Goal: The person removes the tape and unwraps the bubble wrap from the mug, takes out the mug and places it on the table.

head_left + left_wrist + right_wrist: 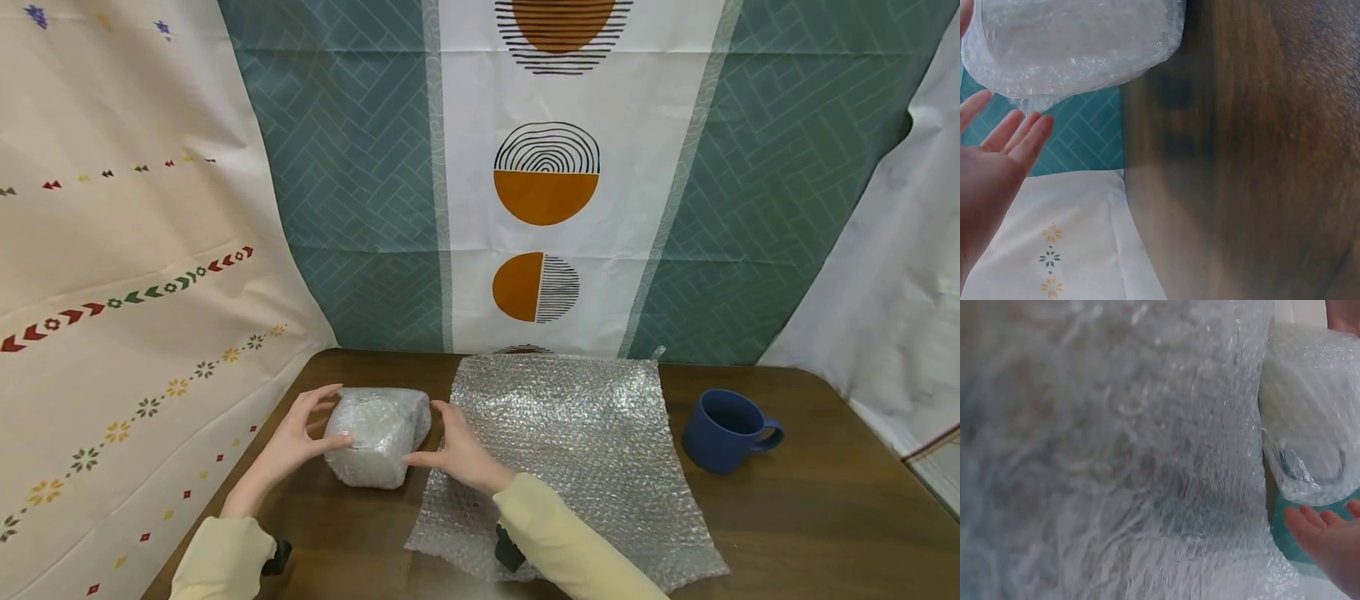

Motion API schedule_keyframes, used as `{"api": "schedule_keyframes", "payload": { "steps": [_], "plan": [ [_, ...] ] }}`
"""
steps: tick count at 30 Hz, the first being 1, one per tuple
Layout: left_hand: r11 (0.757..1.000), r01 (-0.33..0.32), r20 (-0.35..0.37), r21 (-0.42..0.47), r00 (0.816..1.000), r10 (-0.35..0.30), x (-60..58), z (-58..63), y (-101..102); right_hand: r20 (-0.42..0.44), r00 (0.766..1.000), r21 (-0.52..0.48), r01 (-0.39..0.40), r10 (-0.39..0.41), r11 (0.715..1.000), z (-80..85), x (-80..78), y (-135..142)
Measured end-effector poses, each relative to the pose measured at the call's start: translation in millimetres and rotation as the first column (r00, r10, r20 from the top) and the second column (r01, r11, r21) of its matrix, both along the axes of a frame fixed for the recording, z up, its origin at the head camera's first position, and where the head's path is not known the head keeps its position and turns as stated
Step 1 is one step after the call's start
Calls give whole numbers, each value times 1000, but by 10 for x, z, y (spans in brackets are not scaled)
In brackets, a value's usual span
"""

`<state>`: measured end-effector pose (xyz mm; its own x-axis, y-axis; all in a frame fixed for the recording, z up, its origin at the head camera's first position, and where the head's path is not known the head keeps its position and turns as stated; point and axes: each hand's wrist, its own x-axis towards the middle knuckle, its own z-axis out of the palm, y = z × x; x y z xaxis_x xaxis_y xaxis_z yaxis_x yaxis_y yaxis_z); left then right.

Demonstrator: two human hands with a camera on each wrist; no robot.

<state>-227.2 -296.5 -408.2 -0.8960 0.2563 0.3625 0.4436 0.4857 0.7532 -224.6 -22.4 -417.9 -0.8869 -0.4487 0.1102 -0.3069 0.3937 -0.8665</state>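
A bundle in bubble wrap (372, 437) sits at the left of the wooden table; what is inside is hidden in the head view. On its left side is my left hand (296, 433), thumb over the front and fingers toward the back. My right hand (465, 450) is on the opposite side, its thumb near the front right corner. In the left wrist view, the left hand's fingers (1030, 140) are fairly straight beside the wrap (1085, 47). The right wrist view has relaxed right fingers (1310, 522) close to the wrapped bundle (1319, 412). Whether they touch it, I cannot tell.
A flat sheet of bubble wrap (570, 467) spreads over the table's middle, under my right forearm. To its right stands a blue mug (722, 437), handle pointing right. Patterned cloths (360, 208) hang behind and at the left of the wooden table (810, 525).
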Motion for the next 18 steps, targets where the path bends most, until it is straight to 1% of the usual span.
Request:
{"api": "schedule_keyframes", "payload": {
  "steps": [3, 7, 9, 13, 18],
  "plan": [
    [1000, -2, 24, -4, 1000, 2, 13, -3, 8, 22, 1000, 26, 10, -10, 1000, -23, 5, -36],
    [1000, 0, 48, -5, 999, 0, 34, -17, 26, 29, 1000, 39, -10, 9, 999, -69, 16, -86],
    [1000, 8, 51, -1, 999, -8, 38, -29, 34, 8, 1000, 35, -20, 20, 999, -79, 22, -116],
    [999, 26, 51, 19, 998, -27, 33, -54, 37, -7, 1000, 44, -28, 28, 999, -97, 25, -169],
    [999, 27, 61, 36, 998, -29, 26, -69, 35, -25, 1000, 84, 1, 1, 996, -131, 18, -216]
  ]
}}
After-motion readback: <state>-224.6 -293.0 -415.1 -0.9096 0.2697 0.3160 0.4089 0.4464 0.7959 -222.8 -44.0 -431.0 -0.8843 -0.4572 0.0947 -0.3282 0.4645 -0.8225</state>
